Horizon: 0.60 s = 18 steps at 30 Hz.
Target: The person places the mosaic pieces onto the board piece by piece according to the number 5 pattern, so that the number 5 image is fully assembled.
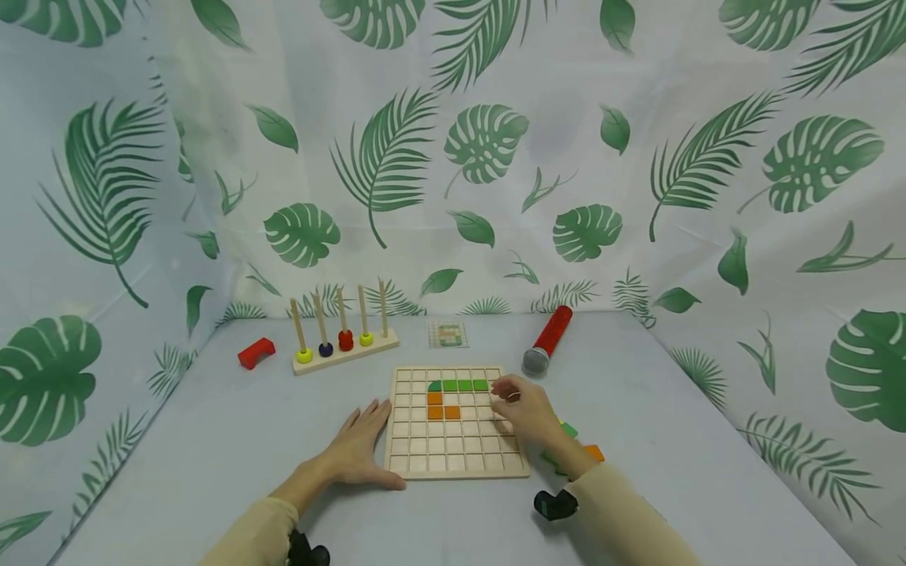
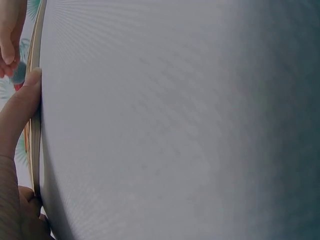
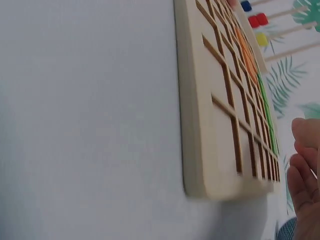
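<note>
A wooden grid board [image 1: 458,475] lies flat on the table, with a row of green tiles [image 1: 465,385] and orange tiles [image 1: 435,399] below its left end. A darker green tile [image 1: 435,386] with a rounded corner starts that row. My left hand [image 1: 361,448] rests spread at the board's left side, its thumb by the near corner; the left wrist view shows the thumb [image 2: 24,107] touching the edge. Over the board's right edge hovers my right hand [image 1: 527,409], fingers loosely bent. In the right wrist view nothing shows between the thumb and fingers [image 3: 305,175].
Loose green tiles [image 1: 569,430] and orange tiles [image 1: 594,453] lie right of the board, partly behind the right forearm. Farther back are a peg stand [image 1: 347,358] with coloured beads, a red block [image 1: 256,353], a small pattern card [image 1: 448,334] and a red microphone [image 1: 548,339].
</note>
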Each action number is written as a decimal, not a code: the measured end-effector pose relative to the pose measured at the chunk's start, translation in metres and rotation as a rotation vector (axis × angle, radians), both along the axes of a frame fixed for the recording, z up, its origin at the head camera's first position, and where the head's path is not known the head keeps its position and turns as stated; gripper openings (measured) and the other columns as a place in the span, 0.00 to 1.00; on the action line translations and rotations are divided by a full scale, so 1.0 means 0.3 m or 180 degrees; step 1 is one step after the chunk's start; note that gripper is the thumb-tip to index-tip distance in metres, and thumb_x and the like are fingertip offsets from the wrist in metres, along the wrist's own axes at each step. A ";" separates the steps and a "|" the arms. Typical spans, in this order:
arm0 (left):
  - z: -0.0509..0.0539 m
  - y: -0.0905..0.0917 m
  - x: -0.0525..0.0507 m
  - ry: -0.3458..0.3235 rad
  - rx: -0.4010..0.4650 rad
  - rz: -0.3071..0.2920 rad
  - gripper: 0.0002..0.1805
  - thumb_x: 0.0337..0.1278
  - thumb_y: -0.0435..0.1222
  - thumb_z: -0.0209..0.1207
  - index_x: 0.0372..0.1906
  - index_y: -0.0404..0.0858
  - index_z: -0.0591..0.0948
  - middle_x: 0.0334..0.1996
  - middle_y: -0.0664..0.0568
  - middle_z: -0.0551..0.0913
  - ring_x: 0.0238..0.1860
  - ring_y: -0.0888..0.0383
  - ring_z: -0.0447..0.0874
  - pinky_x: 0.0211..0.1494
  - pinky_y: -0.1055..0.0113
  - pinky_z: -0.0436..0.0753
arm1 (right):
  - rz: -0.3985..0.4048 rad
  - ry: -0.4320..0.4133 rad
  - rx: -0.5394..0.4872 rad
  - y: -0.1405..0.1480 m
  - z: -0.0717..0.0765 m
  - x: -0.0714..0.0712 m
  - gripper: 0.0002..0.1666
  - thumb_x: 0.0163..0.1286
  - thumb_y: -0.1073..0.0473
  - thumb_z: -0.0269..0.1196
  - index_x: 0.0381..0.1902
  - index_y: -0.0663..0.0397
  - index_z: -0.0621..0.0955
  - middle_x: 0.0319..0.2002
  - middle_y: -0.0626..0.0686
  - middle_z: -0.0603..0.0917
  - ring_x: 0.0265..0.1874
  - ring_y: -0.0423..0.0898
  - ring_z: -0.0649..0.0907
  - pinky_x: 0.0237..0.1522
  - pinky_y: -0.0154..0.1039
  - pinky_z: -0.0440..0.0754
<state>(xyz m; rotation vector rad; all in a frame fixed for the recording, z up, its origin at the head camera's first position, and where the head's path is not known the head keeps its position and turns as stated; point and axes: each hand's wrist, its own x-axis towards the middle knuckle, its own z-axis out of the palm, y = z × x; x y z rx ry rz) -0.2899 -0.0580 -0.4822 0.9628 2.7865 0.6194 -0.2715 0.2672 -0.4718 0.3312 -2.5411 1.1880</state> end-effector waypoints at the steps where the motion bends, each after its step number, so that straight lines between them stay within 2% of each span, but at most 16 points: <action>1: -0.001 0.000 0.000 -0.0003 0.0000 -0.0001 0.72 0.24 0.71 0.65 0.73 0.30 0.51 0.72 0.40 0.52 0.73 0.44 0.43 0.72 0.47 0.41 | -0.0039 -0.0006 0.0008 0.016 0.003 0.006 0.17 0.56 0.69 0.68 0.45 0.65 0.79 0.38 0.55 0.83 0.39 0.48 0.82 0.43 0.43 0.82; 11: -0.007 0.003 -0.005 0.0016 0.0002 -0.0044 0.72 0.24 0.71 0.65 0.73 0.31 0.51 0.72 0.40 0.52 0.73 0.45 0.43 0.72 0.47 0.42 | -0.0360 0.0013 0.0161 0.174 -0.004 0.067 0.18 0.56 0.67 0.69 0.45 0.63 0.79 0.39 0.53 0.83 0.39 0.48 0.82 0.43 0.44 0.82; 18: -0.007 0.004 -0.002 -0.0007 0.0020 0.0004 0.72 0.24 0.70 0.66 0.72 0.30 0.51 0.72 0.40 0.52 0.73 0.44 0.43 0.72 0.47 0.41 | -0.0584 -0.0163 0.0254 0.257 -0.013 0.127 0.18 0.58 0.66 0.67 0.47 0.63 0.79 0.40 0.54 0.83 0.41 0.49 0.81 0.45 0.45 0.81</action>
